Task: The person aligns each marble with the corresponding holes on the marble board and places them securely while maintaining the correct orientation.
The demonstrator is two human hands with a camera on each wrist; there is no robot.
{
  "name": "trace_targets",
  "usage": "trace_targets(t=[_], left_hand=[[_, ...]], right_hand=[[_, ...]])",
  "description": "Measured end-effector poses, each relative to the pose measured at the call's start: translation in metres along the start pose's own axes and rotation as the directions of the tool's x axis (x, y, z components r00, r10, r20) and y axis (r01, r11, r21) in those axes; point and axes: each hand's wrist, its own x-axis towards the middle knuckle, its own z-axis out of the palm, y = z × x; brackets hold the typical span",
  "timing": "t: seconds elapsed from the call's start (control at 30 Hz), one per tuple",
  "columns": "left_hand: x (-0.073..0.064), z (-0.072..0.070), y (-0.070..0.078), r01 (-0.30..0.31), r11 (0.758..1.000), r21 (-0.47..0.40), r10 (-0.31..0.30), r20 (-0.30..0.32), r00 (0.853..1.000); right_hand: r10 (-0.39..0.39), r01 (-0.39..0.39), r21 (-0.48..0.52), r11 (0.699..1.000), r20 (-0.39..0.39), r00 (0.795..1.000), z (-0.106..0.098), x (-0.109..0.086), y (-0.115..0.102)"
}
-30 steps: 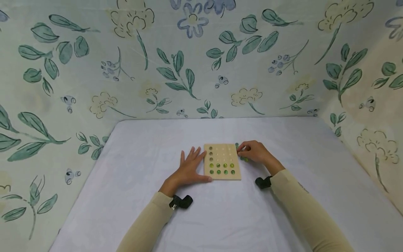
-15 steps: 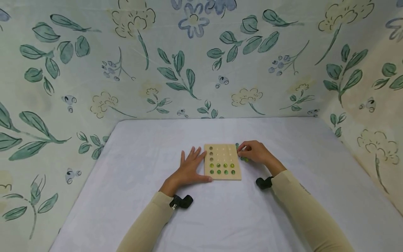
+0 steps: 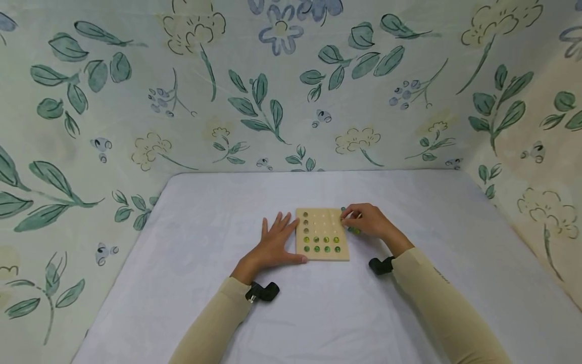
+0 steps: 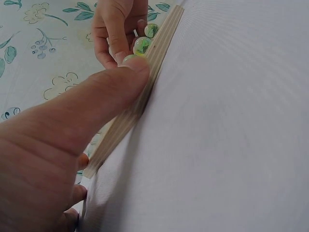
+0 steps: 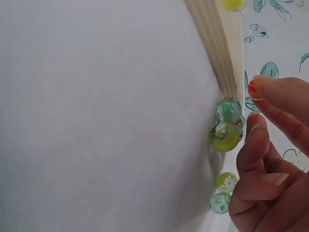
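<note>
A square wooden board (image 3: 325, 257) lies on the table with glass marbles (image 3: 326, 248) filling its two near rows and its left column. My left hand (image 3: 270, 247) is spread at the board's left side, fingers straight, thumb resting at the near left corner. Bent fingers of my right hand (image 3: 369, 221) are at the board's right edge. In the right wrist view an orange-red marble (image 5: 253, 90) shows partly at its fingertips, mostly hidden by them. Loose green and yellow marbles (image 5: 226, 137) sit against the board's edge beside that hand.
A white cloth (image 3: 313, 313) covers the table. Floral fabric (image 3: 282, 116) hangs behind it and along the sides. Two more loose marbles (image 5: 223, 195) lie under the right hand. Each wrist wears a black camera (image 3: 381, 265).
The right hand's fingertips have shifted slightly left, onto the board's right edge. My left hand stays in place at the board.
</note>
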Motion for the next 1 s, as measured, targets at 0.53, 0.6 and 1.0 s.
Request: trace_targets(t=[0.53,0.6,1.0], left_hand=[[0.001,0.002,-0.003,-0.004,1.000,0.008,0.005,-0.008,1.000],[0.001,0.002,-0.003,-0.005,1.000,0.007,0.005,-0.006,1.000],[0.001,0.001,-0.003,0.003,1.000,-0.005,-0.003,0.001,1.000]], right_hand=[[-0.054,0.054,0.050,0.997,0.011,0.998,0.016,0.005,-0.018],[-0.054,0.053,0.055,0.997,0.022,0.998,0.018,0.005,-0.021],[-0.054,0.051,0.054,0.997,0.059,0.997,0.028,0.008,-0.033]])
